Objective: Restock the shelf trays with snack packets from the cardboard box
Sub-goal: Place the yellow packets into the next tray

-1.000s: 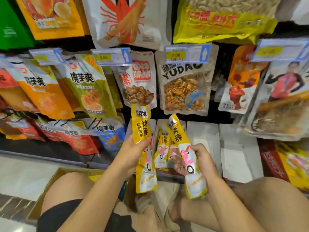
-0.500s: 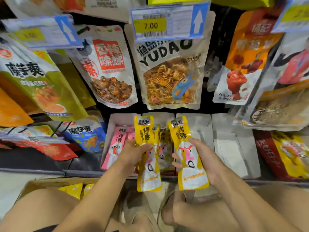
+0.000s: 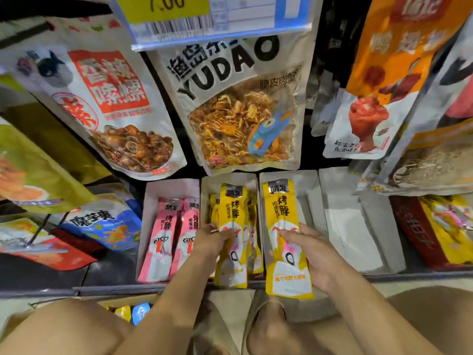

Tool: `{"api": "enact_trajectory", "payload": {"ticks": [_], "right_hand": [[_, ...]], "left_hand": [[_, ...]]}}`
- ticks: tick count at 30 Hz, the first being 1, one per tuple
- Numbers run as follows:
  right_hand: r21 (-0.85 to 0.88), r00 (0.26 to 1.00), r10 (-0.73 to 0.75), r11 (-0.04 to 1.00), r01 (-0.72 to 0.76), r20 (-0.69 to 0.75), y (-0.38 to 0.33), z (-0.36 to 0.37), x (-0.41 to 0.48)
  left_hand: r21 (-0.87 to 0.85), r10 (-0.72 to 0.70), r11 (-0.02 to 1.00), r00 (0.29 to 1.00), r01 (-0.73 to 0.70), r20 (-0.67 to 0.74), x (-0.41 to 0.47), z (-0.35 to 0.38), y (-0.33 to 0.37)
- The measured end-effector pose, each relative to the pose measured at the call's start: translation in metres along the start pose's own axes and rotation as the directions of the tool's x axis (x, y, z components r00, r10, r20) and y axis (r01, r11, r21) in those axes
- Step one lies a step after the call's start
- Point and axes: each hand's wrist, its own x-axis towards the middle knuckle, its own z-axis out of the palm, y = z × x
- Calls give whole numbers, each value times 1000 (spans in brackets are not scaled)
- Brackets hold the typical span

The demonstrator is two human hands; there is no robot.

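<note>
My left hand (image 3: 211, 239) grips a long yellow snack packet (image 3: 232, 221) over the middle white shelf tray (image 3: 227, 179), where several more yellow packets lie. My right hand (image 3: 311, 249) holds a second yellow packet (image 3: 282, 216) from its right side, over the white tray (image 3: 307, 180) just to the right. The tray on the left (image 3: 169, 187) holds two pink packets (image 3: 166, 234). Below my left arm, the cardboard box (image 3: 128, 301) shows a strip of its rim with yellow and blue packets inside.
Large hanging snack bags (image 3: 245, 106) and a 7.00 price tag (image 3: 210, 16) overhang the trays. Further right sit white trays (image 3: 358, 226) and a red-and-yellow box (image 3: 435, 231). My bare knees fill the bottom of the view.
My head and both hands have moved closer to the shelf. The two yellow packets have gone forward and down over the trays, one above each.
</note>
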Motion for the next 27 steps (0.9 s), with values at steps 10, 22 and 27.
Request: {"api": "enact_trajectory", "payload": {"ticks": [10, 22, 27], "right_hand": [[63, 1000, -5, 998, 5, -12, 3, -11, 10], [12, 1000, -19, 1000, 20, -23, 11, -3, 19], [-49, 1000, 22, 999, -22, -2, 28, 14, 27]], "left_hand": [[295, 115, 951, 992, -96, -50, 31, 47, -19], [662, 366, 692, 930, -289, 23, 26, 25, -27], [682, 528, 659, 841, -318, -118, 21, -7, -14]]}}
